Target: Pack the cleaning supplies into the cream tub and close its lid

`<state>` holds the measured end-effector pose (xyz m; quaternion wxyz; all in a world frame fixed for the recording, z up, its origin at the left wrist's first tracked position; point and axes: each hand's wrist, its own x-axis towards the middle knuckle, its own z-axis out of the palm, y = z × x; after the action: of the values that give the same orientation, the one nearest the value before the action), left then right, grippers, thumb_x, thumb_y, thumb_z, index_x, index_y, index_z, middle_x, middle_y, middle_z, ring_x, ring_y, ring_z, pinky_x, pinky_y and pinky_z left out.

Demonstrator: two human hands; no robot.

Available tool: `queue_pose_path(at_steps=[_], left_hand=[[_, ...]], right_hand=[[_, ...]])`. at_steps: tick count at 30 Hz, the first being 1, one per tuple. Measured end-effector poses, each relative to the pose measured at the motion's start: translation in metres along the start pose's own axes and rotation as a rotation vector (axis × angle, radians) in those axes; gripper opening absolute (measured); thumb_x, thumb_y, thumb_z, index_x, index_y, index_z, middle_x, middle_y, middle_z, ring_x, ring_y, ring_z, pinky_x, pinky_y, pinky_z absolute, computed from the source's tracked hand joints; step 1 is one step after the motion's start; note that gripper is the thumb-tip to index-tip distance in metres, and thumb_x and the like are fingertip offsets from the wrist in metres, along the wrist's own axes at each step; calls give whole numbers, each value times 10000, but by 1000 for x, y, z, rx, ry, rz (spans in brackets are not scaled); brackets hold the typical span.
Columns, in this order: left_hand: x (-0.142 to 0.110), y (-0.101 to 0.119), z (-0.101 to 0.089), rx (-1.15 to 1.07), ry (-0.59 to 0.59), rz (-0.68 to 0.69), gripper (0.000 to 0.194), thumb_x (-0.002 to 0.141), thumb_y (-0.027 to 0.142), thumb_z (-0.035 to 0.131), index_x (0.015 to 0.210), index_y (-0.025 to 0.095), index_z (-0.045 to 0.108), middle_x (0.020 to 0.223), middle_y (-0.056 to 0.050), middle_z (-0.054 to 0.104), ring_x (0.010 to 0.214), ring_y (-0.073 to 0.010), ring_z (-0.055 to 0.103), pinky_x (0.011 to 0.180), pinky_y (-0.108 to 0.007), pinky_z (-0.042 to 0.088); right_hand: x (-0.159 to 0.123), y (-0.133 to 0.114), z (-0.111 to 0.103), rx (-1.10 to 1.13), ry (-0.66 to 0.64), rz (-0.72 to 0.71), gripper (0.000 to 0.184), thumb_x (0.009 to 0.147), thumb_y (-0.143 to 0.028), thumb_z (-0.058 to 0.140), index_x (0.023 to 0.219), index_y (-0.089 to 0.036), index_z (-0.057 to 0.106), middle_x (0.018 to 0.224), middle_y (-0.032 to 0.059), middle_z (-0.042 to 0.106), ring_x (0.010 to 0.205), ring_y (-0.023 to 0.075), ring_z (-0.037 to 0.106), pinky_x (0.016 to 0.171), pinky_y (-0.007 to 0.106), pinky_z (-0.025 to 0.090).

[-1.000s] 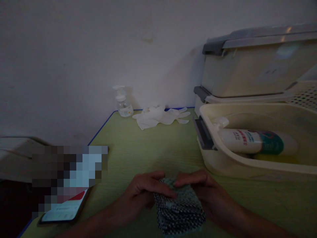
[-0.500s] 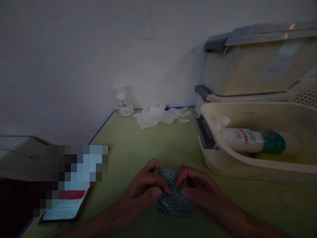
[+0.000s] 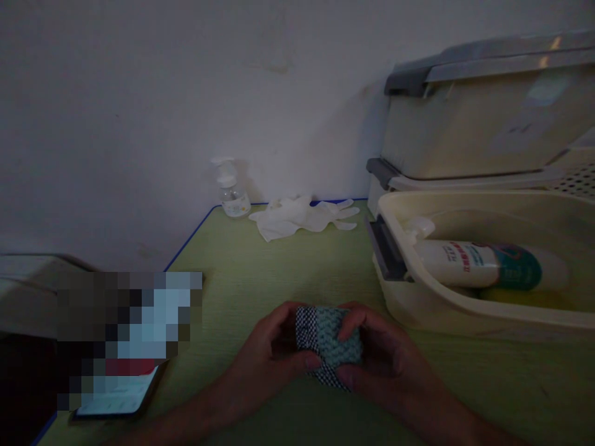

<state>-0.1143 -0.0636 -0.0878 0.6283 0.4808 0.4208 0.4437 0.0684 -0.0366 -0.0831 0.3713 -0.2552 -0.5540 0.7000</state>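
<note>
Between my two hands is a small pad [image 3: 332, 341], teal and coarsely textured, with a black-and-white checked band along its left side and lower edge. My left hand [image 3: 272, 350] grips the left side, its thumb pressed on the checked band and its fingers mostly hidden behind. On the other side, my right hand [image 3: 388, 356] holds the pad with a finger bent over the teal face and the thumb at the lower edge. The pad is tilted so its teal face shows, above the green table [image 3: 223, 279].
At the left lies a phone [image 3: 116, 396], partly pixelated. A pump bottle [image 3: 233, 195] and a white glove [image 3: 302, 217] are at the table's back edge. On the right, a cream bin [image 3: 446, 316] contains a larger pump bottle [image 3: 478, 263]; a lidded box [image 3: 465, 136] stands behind.
The pad has been turned and raised slightly, showing more of its teal face. My left fingers have moved from its front to behind it; both hands still hold it.
</note>
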Motion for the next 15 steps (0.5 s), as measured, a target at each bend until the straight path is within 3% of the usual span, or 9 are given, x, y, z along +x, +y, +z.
queue_pose_path(at_steps=[3,5,8,11,13,15], left_hand=[[1,3,0,-22,54,-12,293,619,184,744,858,173,574,768,-4,612,739,-146,569,663,-236,456],[-1,5,-2,38,97,49,271,603,163,753,820,176,590,714,13,595,671,-124,558,601,-206,446],[-3,6,-6,213,93,313,160,663,152,722,765,189,604,702,12,582,646,-112,549,578,-196,434],[-3,8,-8,349,14,633,38,771,205,647,769,201,609,786,-22,586,767,-146,577,674,-242,471],[-3,8,-8,445,-29,759,43,817,213,596,783,203,622,841,-40,563,850,-161,571,722,-259,484],[-4,7,-7,520,-32,799,119,845,194,551,770,214,642,900,-48,544,918,-167,552,766,-268,484]], right_hand=[[-2,0,2,5,-12,21,218,723,-154,615,860,-235,466,909,-4,512,842,124,523,686,237,446],[-4,0,3,-10,11,1,312,718,-144,617,945,-263,439,950,-1,518,882,134,533,718,259,454],[-6,3,4,-107,54,-37,390,685,-115,629,993,-264,442,986,15,523,937,152,527,772,286,446],[-5,3,4,-46,-16,67,316,708,-164,617,980,-242,476,909,22,555,844,151,547,705,278,446],[-2,1,4,85,-34,167,305,700,-206,632,971,-238,498,876,14,565,749,135,551,636,259,439],[1,-1,3,214,-3,240,274,669,-231,649,923,-223,546,874,10,571,734,128,552,628,249,436]])
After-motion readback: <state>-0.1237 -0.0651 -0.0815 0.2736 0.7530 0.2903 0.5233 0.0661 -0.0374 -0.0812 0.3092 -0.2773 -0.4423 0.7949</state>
